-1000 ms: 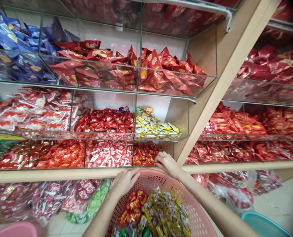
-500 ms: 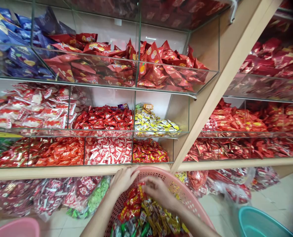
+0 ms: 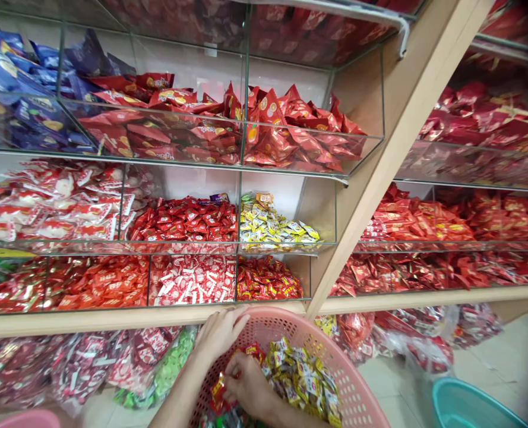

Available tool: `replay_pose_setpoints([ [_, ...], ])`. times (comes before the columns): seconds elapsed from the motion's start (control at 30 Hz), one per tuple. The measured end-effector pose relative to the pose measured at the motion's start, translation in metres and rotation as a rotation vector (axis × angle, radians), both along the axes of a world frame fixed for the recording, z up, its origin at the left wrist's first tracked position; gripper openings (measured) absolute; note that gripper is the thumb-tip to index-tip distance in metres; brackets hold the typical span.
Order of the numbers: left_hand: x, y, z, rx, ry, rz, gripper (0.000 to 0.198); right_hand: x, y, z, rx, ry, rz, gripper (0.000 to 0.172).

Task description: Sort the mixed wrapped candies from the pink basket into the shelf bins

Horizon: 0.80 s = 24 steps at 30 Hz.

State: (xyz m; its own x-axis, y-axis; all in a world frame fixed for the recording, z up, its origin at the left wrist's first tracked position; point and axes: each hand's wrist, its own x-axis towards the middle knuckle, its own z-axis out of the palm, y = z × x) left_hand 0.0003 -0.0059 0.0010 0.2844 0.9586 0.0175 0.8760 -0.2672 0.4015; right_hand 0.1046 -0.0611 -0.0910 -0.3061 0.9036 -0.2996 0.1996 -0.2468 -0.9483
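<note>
My left hand [image 3: 219, 334] grips the far rim of a pink plastic basket [image 3: 335, 368], fingers curled over the edge. Inside the basket lie yellow-wrapped candies [image 3: 303, 377] and red-wrapped candies [image 3: 250, 351]. My right hand [image 3: 248, 386] is down in the basket, fingers closed on a bunch of the red candies at its left side. Just above the basket, at the lowest shelf's right end, a glass bin of red and yellow candies [image 3: 268, 279] stands.
Glass-fronted shelves hold bins of red, white-red, yellow [image 3: 272, 223] and blue [image 3: 18, 89] packets. A slanted wooden post [image 3: 379, 166] divides two shelf units. Bagged sweets [image 3: 125, 362] lie under the shelf. A teal tub [image 3: 473, 407] stands on the floor at right.
My right hand left the lowest shelf bin, came down into the basket and now closes on red candies at its left side. My left hand stayed on the rim.
</note>
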Motion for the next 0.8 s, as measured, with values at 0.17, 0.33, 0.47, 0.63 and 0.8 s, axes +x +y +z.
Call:
replay_pose_setpoints([
  [0.17, -0.001, 0.001, -0.002, 0.009, -0.001, -0.002, 0.045, 0.007, 0.003, 0.015, 0.227, -0.126, 0.01, 0.008],
  [0.33, -0.001, 0.002, -0.001, -0.02, -0.007, 0.001, 0.044, 0.042, 0.024, 0.071, 0.593, -0.279, 0.006, 0.01],
  [0.47, -0.001, 0.002, -0.003, 0.004, -0.002, -0.013, 0.043, 0.08, 0.054, 0.103, 0.786, -0.424, -0.085, 0.012],
  [0.63, -0.002, 0.002, -0.007, 0.037, 0.006, -0.013, 0.045, 0.117, 0.091, 0.11, 0.938, -0.765, -0.122, 0.021],
  [0.8, -0.002, 0.003, -0.007, 0.028, -0.009, -0.026, 0.045, 0.123, 0.108, 0.108, 0.916, -0.929, -0.063, 0.02],
])
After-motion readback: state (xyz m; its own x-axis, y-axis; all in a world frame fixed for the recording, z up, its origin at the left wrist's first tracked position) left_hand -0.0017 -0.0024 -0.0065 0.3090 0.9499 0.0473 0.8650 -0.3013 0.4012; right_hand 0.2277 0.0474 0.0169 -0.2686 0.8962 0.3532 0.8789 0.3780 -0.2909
